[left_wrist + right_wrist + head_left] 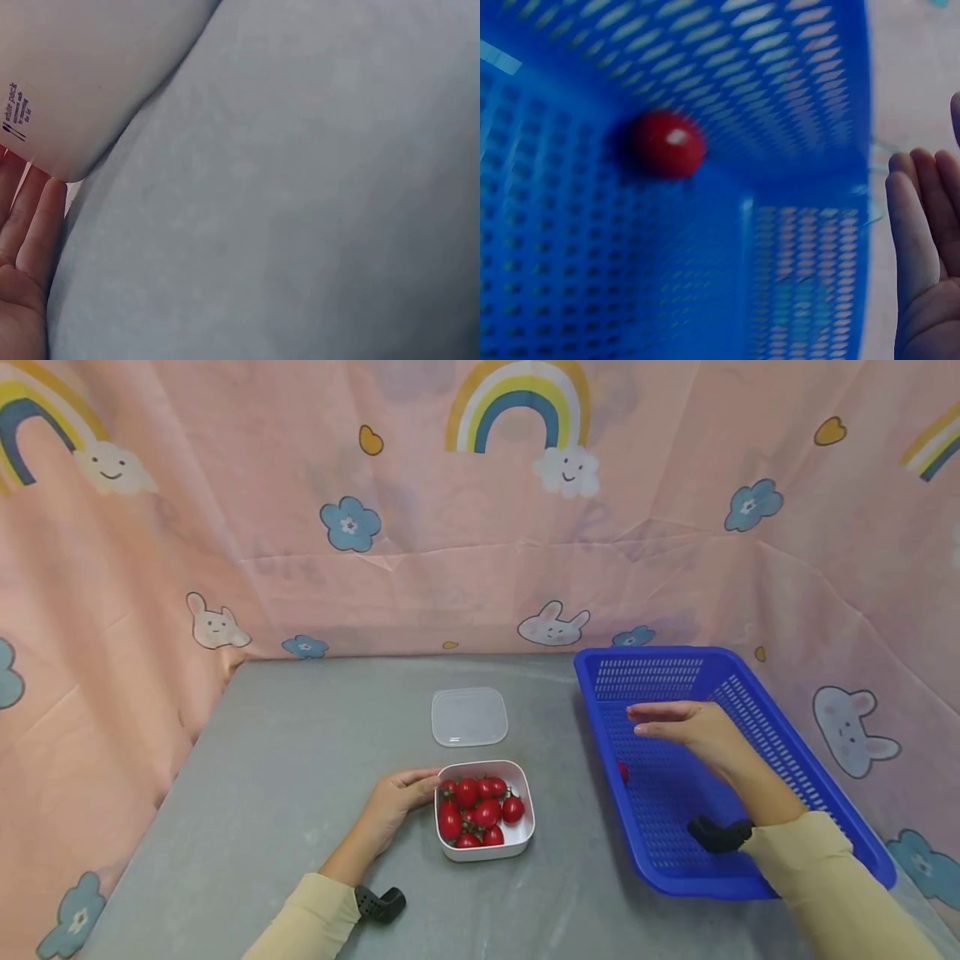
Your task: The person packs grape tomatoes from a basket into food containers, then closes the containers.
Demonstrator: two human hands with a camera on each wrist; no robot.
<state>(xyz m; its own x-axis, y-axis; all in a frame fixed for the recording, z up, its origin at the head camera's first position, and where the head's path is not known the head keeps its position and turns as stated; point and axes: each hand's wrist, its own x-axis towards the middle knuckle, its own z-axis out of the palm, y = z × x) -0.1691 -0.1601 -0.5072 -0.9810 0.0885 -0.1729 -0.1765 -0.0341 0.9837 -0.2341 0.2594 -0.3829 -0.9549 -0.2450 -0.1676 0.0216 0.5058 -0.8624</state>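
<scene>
In the head view, a white square container [486, 853] holds several small red tomatoes [487, 812] with green stems. My left hand [397, 802] touches its left side at the rim. Its straight fingers [43, 232] lie against the container wall [90, 82] in the left wrist view. Over the blue basket [611, 752], my right hand [697, 731] is raised with straight fingers, thumb apart from them and nothing visible between. One red tomato [667, 145] lies on the basket floor by a side wall; in the head view the rim partly hides it.
A clear flat lid [469, 717] lies on the grey table [315, 735] behind the container. The basket's slotted walls rise at the table's right side. A pink patterned curtain [420, 585] hangs behind and at both sides. Black straps [380, 904] are on both wrists.
</scene>
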